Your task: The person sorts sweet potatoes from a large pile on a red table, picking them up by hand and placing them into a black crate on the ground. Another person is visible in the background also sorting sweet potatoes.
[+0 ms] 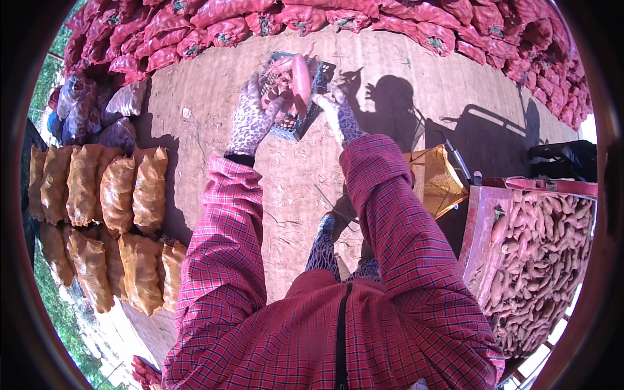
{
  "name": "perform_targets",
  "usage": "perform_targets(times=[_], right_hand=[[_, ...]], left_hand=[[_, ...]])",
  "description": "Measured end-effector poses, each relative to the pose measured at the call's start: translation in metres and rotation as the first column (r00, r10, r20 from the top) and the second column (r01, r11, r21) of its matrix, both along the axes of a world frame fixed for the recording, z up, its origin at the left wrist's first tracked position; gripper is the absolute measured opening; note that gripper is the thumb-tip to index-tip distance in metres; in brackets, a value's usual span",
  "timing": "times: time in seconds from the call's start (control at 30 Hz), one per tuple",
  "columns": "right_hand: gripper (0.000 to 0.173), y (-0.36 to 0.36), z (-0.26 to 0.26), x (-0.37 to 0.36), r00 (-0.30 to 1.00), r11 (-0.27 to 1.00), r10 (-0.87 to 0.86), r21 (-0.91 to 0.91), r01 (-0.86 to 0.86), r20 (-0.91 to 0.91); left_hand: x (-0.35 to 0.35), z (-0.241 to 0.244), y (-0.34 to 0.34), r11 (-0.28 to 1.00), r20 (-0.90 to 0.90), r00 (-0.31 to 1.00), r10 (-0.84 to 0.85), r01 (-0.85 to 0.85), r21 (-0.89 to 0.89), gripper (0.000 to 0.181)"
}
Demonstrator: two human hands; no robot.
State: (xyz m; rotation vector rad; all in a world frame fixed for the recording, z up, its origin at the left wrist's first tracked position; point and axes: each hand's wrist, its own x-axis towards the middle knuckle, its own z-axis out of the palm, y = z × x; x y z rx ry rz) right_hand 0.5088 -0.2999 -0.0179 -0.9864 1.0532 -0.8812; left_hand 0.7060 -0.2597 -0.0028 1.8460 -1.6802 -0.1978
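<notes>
Both my hands wear leopard-print gloves and reach forward over the ground sheet. A dark plastic crate (pixel 288 132) stands before me with some red netting or peels in it, too unclear to tell. One long reddish sweet potato (pixel 301 80) is over the crate, between my hands. My left hand (pixel 254 114) is at the crate's left side, fingers apart, its thumb pointing toward the sweet potato; whether it touches anything is unclear. My right hand (pixel 337 109) is at the crate's right side, with its fingertips near the rim; its grip cannot be made out.
Stacked red mesh sacks (pixel 302 19) line the far side. Orange mesh sacks (pixel 117 195) stand at left, below clear plastic bags (pixel 127 100). At right are a yellow mesh sack (pixel 438 180) and a large bin (pixel 480 234) of sweet potatoes (pixel 546 263). A person's hand (pixel 145 373) shows at lower left.
</notes>
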Motion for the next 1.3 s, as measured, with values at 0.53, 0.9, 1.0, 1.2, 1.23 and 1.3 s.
perform_targets(times=[0.53,0.9,1.0,1.2,1.23,1.3], right_hand=[[0.041,0.311,0.025,-0.262,0.981,0.968,-0.175,0.168,0.187,-0.081],[0.039,0.444,0.042,-0.395,0.701,0.725,-0.667,-0.006,0.688,-0.251],[0.033,0.484,0.023,-0.443,0.565,0.649,-0.733,-0.141,0.747,-0.38],[0.059,0.514,0.004,-0.547,0.229,0.702,-0.642,-0.442,0.558,-0.732],[0.063,0.512,0.001,-0.567,0.109,0.691,-0.637,-0.503,0.519,-0.763],[0.07,0.504,0.005,-0.606,-0.023,0.761,-0.504,-0.456,0.461,-0.863]], left_hand=[[-0.192,-0.029,0.148,0.624,-0.636,0.66,-0.4,0.705,0.338,0.039],[-0.574,0.021,0.145,-0.037,-0.179,0.0,-0.984,0.979,0.2,0.05],[-0.683,-0.002,0.15,0.029,-0.096,0.066,-0.993,0.938,0.347,0.058],[-0.778,-0.052,0.167,0.224,0.106,0.198,-0.974,0.883,0.413,0.071],[-0.789,-0.062,0.176,0.25,0.207,0.179,-0.962,0.885,0.394,0.072],[-0.794,-0.06,0.183,0.218,0.002,0.246,-0.969,0.856,0.468,0.068]])
